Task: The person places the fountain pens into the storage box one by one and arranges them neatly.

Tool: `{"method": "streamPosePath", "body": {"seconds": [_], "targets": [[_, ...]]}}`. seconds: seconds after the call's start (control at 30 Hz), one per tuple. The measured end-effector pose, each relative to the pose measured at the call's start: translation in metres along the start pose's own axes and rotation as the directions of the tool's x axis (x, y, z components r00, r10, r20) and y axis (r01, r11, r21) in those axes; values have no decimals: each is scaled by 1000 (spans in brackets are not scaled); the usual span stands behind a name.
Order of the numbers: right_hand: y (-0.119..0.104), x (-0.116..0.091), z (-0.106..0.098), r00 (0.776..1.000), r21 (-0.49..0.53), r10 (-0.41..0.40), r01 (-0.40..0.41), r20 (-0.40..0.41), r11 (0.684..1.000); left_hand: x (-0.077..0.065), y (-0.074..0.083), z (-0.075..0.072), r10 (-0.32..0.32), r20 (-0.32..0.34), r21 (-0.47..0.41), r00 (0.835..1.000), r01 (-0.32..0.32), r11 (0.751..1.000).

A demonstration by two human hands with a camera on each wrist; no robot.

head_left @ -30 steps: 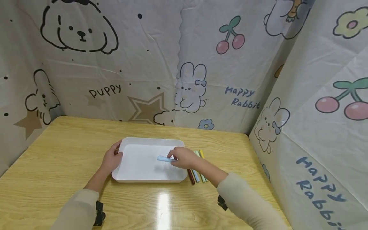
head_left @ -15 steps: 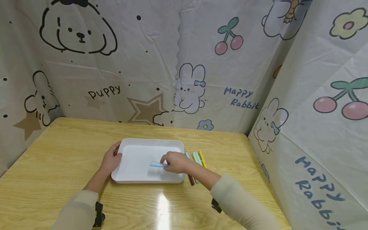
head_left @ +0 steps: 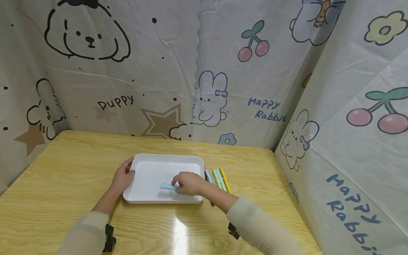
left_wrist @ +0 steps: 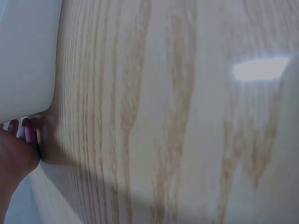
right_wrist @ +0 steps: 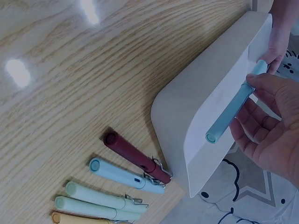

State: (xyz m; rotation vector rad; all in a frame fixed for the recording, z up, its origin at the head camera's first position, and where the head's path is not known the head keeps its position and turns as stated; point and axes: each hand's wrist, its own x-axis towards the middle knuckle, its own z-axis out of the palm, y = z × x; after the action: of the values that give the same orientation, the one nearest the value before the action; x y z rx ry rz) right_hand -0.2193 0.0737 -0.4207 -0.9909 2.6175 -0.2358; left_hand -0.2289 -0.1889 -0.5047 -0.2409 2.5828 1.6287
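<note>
A white rectangular tray point(head_left: 148, 171) lies on the wooden table. At its left end my left hand point(head_left: 123, 179) grips the side, thumb at the rim and fingers round the outer wall. In the left wrist view, those fingers point(left_wrist: 30, 133) sit under the tray's corner. Over the tray's front right part, my right hand point(head_left: 190, 184) pinches a light blue pen point(head_left: 167, 186) between thumb and fingers. The right wrist view shows this pen point(right_wrist: 229, 114) slanting across the tray opening, one end free.
Just right of the tray lie several capped pens with clips: a dark red pen point(right_wrist: 135, 155), another light blue pen point(right_wrist: 122, 175), mint green pens point(right_wrist: 96, 195) and a yellow pen point(head_left: 224, 177). My right forearm partly covers them. A printed cloth point(head_left: 165, 71) hangs behind the table.
My right hand, holding the light blue pen, has moved left and nearer to me over the tray. My left hand stays at the tray's left end.
</note>
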Motion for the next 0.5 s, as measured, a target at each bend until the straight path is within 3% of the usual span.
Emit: {"method": "streamPosePath", "body": {"seconds": [0.5], "targets": [[-4, 8, 16, 999, -28, -35, 35, 18, 999, -1, 2, -1, 7, -3, -7, 1000, -7, 1000]]}}
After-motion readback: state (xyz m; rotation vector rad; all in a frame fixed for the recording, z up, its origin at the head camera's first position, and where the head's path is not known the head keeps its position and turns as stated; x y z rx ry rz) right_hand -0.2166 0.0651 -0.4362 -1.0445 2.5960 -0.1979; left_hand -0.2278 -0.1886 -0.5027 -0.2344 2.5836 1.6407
